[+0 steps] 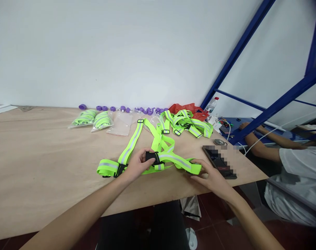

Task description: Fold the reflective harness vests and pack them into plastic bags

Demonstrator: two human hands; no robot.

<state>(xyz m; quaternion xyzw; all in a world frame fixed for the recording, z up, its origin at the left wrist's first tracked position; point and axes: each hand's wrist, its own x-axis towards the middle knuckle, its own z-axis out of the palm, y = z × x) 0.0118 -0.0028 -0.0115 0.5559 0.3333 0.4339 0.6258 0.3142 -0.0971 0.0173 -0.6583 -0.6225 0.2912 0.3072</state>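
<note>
On the table [56, 166], left of the phone [217, 162], the neon yellow-green harness [172, 158] lies loosely spread, its straps [131, 147] striped silver-grey, while your left grip [138, 164] pinches a black buckle [150, 158] and your right grip [212, 177] holds the strap end [196, 168] nearest the phone.

The wall [121, 52] is plain white with a few small dark specks, evenly lit and free of hard shadows. A pale wood-topped table [38, 163], its grain faintly visible, stands along it. At the right, blue metal framing [242, 45] crosses diagonally, with a thinner rail [241, 100] between members. A blue worktop [233, 127] lies beyond. The floor [211, 210] is dark red tile, joints visible.
</note>
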